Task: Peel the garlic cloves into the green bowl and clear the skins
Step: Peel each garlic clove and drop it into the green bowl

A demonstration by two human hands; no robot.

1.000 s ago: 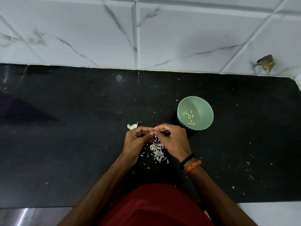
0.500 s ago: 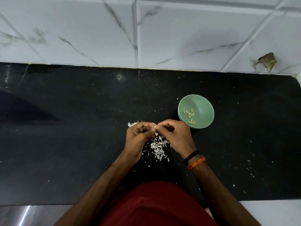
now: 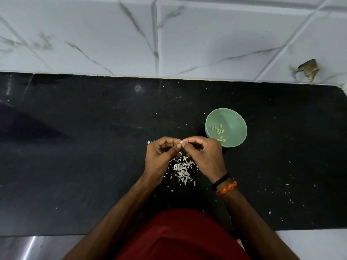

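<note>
From the head view, a small garlic clove [image 3: 181,142] is pinched between the curled fingertips of the left hand [image 3: 161,156] and the right hand [image 3: 204,156], above the black table [image 3: 93,166]. Loose skins [image 3: 183,169] are heaped beneath the hands. Peeled cloves [image 3: 219,132] are seen inside the green bowl [image 3: 234,121], just beside the right hand

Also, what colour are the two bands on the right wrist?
One black band, one orange band; head view.
</note>
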